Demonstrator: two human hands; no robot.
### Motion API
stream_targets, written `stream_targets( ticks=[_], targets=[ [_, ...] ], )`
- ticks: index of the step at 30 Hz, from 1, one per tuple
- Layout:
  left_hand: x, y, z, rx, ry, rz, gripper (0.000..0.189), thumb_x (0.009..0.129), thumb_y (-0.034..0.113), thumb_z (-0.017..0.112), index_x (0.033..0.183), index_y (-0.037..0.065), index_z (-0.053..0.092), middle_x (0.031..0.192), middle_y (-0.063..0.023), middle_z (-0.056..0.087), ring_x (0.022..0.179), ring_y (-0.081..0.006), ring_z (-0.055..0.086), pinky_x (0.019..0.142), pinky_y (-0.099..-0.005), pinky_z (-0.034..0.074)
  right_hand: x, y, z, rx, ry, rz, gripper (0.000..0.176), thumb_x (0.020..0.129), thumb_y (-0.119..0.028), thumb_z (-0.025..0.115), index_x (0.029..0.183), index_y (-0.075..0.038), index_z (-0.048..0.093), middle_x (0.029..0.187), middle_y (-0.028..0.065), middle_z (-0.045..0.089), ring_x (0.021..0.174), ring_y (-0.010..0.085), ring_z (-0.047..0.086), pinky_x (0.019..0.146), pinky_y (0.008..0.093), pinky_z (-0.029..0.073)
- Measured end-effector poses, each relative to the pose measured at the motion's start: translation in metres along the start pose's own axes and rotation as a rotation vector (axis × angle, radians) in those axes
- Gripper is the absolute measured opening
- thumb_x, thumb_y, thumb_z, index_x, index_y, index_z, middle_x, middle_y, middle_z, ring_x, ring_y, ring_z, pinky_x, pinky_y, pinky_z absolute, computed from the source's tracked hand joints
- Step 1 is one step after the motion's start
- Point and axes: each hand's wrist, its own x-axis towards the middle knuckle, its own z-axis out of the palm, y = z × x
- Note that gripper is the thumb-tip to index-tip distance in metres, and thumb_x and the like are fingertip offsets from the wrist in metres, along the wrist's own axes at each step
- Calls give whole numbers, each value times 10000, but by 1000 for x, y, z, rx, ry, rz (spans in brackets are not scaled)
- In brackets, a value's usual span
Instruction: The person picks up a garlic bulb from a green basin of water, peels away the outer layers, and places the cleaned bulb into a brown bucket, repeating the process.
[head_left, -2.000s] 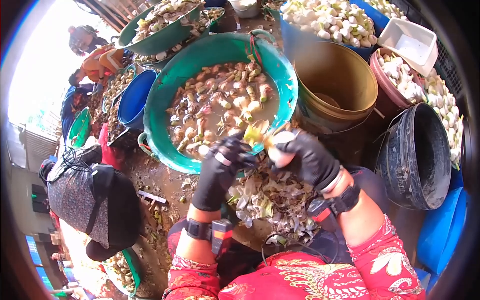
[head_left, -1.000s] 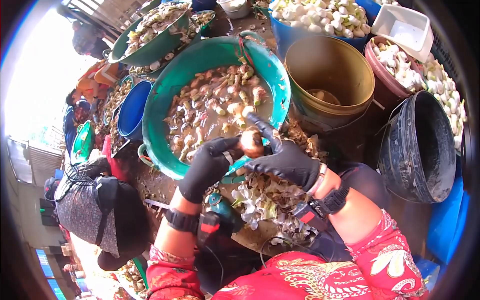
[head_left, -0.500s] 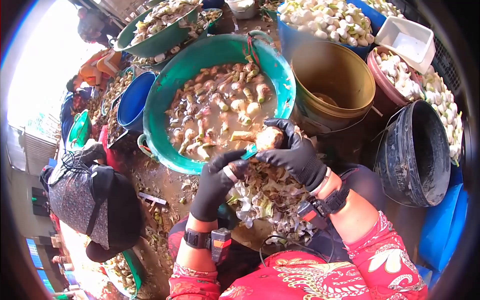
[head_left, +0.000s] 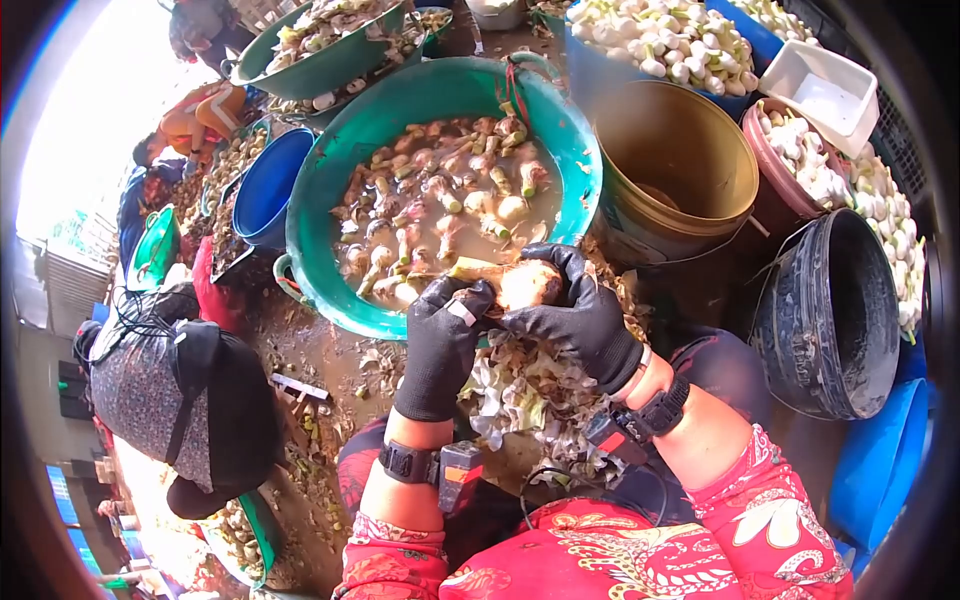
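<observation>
A garlic bulb [head_left: 530, 284] with brown skin patches and a pale cut stem is gripped by my black-gloved right hand [head_left: 580, 322], fingers and thumb wrapped around it. My left hand [head_left: 447, 335], gloved too, is closed beside the stem and the bulb's near side. The small teal tool seen in it earlier is hidden behind the fingers now. Just beyond both hands stands a large green tub [head_left: 578, 190] of muddy water with many unpeeled garlic bulbs [head_left: 440, 195]. Beneath my hands lies a heap of peeled garlic skins [head_left: 535, 400].
To the right stand a tan bucket [head_left: 670, 150], a black bucket [head_left: 835, 315] and a pink tub [head_left: 790, 185] of white bulbs. A blue tub [head_left: 575, 65] heaped with garlic is at the back. On the left a co-worker [head_left: 180, 390] bends near a blue basin [head_left: 272, 190].
My left hand has turned and moved slightly up along the stem, and the teal tool has gone out of sight. The bulb stays in my right hand, shifted slightly.
</observation>
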Motion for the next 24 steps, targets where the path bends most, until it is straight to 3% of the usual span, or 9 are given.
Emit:
stream_targets(
  ticks=[3, 6, 9, 14, 18, 20, 22, 23, 24],
  targets=[
    [2, -3, -2, 244, -17, 186, 157, 861, 88, 541, 957, -20, 604, 786, -85, 604, 689, -154, 598, 587, -292, 484, 1, -6, -2, 116, 13, 85, 646, 669, -46, 792, 1206, -1, 436, 1071, 88, 542, 944, 133, 556, 808, 278, 512],
    [2, 7, -5, -85, -61, -214, 144, 868, 81, 550, 953, -22, 602, 794, -82, 605, 682, -158, 589, 580, -302, 485, -1, -6, -5, 12, -33, 85, 633, 720, -67, 759, 1256, -19, 425, 1122, 62, 530, 1003, 131, 533, 890, 286, 466],
    [2, 9, 0, -342, 7, -345, 158, 890, 110, 548, 955, -22, 607, 801, -68, 605, 703, -143, 593, 589, -297, 489, -2, 0, -3, -21, 7, -4, 653, 684, -40, 782, 1230, 5, 427, 1067, 90, 547, 961, 144, 555, 837, 281, 502],
    [5, 7, 0, -123, -114, -158, 171, 841, 87, 583, 976, -13, 614, 867, -63, 637, 763, -121, 617, 653, -265, 501, -2, 3, -6, 119, -66, 113, 606, 784, -55, 705, 1299, -26, 386, 1112, 67, 536, 1004, 126, 535, 896, 284, 458],
    [3, 4, 6, -447, -16, -409, 172, 801, 11, 561, 960, -19, 618, 866, -56, 651, 745, -113, 615, 661, -259, 500, 2, 5, -13, 344, -101, 309, 518, 849, -147, 649, 1286, -21, 401, 1021, 37, 560, 912, 93, 522, 810, 245, 450],
    [2, 3, 7, -469, -10, -520, 176, 799, 0, 550, 960, -18, 619, 857, -50, 653, 740, -109, 611, 666, -257, 496, 6, 18, -18, 128, -70, 228, 458, 894, -247, 577, 1250, 2, 434, 976, 37, 568, 881, 98, 517, 805, 258, 439],
    [0, -1, 8, -408, -14, -477, 185, 807, 12, 564, 984, -13, 614, 869, -49, 653, 750, -102, 603, 686, -249, 486, 25, 54, -41, 937, -756, 325, 445, 912, -302, 513, 1216, 20, 469, 980, 48, 577, 878, 118, 532, 838, 284, 432],
    [-1, -1, 8, -409, -16, -477, 185, 807, 12, 564, 984, -13, 614, 869, -49, 653, 750, -102, 603, 686, -249, 486, 5, -6, -11, 731, -262, 445, 279, 932, -252, 447, 721, -69, 456, 660, -33, 390, 594, 105, 381, 624, 261, 383],
    [-1, 0, 8, -418, -22, -468, 193, 807, 16, 572, 993, -14, 614, 869, -49, 654, 756, -101, 601, 694, -248, 482, 5, -9, -9, 729, -260, 445, 279, 932, -252, 447, 721, -69, 456, 660, -33, 390, 594, 105, 381, 624, 261, 383]
  ],
)
